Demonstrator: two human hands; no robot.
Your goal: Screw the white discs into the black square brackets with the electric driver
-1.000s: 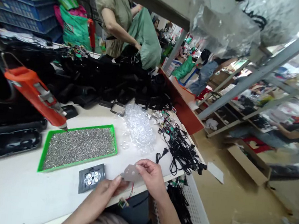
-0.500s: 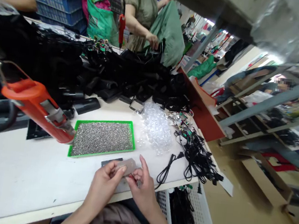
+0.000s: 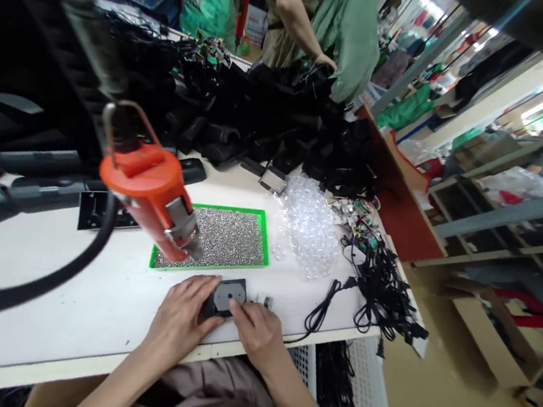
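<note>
On the near edge of the white table lies a small black rectangular plastic case (image 3: 214,309) with a flat grey plate (image 3: 226,295) set into its face. My left hand (image 3: 178,314) is closed around the case's left side, fingers along the top and thumb below. My right hand (image 3: 257,332) has its fingers curled, with a fingertip on the middle of the plate. Beside its knuckles sits a small silvery part (image 3: 264,301), partly hidden. Just beyond the case is a green tray (image 3: 267,242) full of small metal screws. An orange electric screwdriver (image 3: 148,193) hangs over the tray's left end.
A heap of clear plastic pieces (image 3: 310,227) lies right of the tray, near bundled black power cords (image 3: 379,288). Black plastic housings (image 3: 261,117) are piled at the back, where a co-worker's arm (image 3: 297,17) reaches in. A white basket (image 3: 368,384) stands below the table.
The grey plate, held up between both hands before, now lies in the black case. My left hand has taken hold of the case. The view has shifted, with the screwdriver appearing further right.
</note>
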